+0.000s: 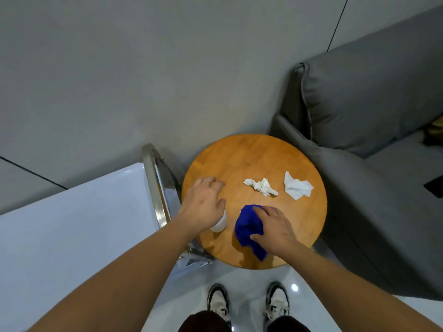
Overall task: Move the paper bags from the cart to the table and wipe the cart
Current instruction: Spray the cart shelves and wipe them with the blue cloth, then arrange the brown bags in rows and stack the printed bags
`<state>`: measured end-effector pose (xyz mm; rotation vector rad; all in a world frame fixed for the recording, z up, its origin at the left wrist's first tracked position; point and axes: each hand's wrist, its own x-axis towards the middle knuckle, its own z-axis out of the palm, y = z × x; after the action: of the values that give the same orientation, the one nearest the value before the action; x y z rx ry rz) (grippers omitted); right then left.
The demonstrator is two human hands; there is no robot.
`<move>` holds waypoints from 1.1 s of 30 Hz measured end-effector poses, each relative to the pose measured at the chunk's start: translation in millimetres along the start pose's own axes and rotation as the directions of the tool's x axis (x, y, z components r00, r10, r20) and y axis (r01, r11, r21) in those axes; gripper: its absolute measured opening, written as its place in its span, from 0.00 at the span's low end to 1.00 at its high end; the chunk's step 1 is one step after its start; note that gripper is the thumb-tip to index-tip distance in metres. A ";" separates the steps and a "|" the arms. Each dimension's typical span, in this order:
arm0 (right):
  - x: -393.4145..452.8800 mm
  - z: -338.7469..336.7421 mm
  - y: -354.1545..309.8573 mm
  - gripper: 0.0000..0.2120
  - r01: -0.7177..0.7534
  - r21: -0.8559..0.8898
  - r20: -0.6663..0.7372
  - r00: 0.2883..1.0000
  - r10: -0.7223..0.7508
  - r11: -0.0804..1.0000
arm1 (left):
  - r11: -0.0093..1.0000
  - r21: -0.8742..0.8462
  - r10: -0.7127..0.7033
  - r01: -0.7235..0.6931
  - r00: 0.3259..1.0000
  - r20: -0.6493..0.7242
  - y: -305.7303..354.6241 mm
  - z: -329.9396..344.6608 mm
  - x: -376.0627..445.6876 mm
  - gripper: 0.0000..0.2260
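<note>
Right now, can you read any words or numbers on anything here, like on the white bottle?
No words, numbers or signs can be read.
The white bottle is mostly hidden under the left hand; no label shows.
The blue cloth and two crumpled papers are plain.

The round desk (259, 159) is smooth matt wood, the blue cloth (248, 227) nubby, the cart (72, 224) glossy white with polished metal rail (155, 183), the sofa (359, 104) grey fabric.
</note>
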<state>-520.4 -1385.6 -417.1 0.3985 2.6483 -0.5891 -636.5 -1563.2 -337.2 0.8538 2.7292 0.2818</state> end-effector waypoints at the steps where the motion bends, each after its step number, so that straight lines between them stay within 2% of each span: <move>1: 0.9 0.9 6.4 0.40 0.005 0.003 0.014 1.000 -0.005 1.000 | 1.000 0.001 -0.012 0.012 1.000 0.016 6.3 4.4 1.5 0.23; 6: -1.7 -14.7 45.0 0.40 -0.029 0.096 0.030 0.999 0.026 0.995 | 0.996 0.075 -0.051 0.044 0.994 0.095 39.7 19.3 17.0 0.23; 10: -6.9 -37.8 76.0 0.40 -0.082 0.157 -0.057 0.994 0.091 0.984 | 0.996 0.086 -0.027 0.015 0.989 0.147 75.2 21.4 39.1 0.24; 15: -30.8 -75.8 110.8 0.40 -0.175 0.223 -0.170 0.962 0.215 0.959 | 0.984 0.114 0.117 -0.138 0.977 0.178 128.8 12.8 64.8 0.25; 19: -69.3 -101.0 132.2 0.39 -0.257 0.299 -0.276 0.899 0.341 0.919 | 0.941 0.121 0.292 -0.317 0.938 0.186 177.4 0.9 79.1 0.25; 22: -113.3 -116.4 140.9 0.38 -0.336 0.376 -0.348 0.812 0.468 0.863 | 0.874 0.104 0.452 -0.475 0.873 0.185 216.4 -10.6 82.4 0.25; 26: -191.7 -123.5 140.6 0.35 -0.433 0.525 -0.400 0.635 0.661 0.733 | 0.747 0.083 0.644 -0.659 0.749 0.153 276.9 -24.5 63.0 0.25; 29: -257.3 -112.5 134.0 0.36 -0.501 0.582 -0.435 0.474 0.766 0.641 | 0.603 0.052 0.783 -0.796 0.604 0.148 321.8 -24.0 32.4 0.25; 33: -353.3 -82.3 111.6 0.35 -0.563 0.667 -0.431 0.241 0.869 0.487 | 0.366 0.001 0.917 -0.931 0.360 0.170 382.9 -8.8 -32.4 0.26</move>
<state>-195.8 -1316.7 -232.9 2.3585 2.4318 -0.6722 -411.2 -1273.7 -222.4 2.3075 1.7811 0.2614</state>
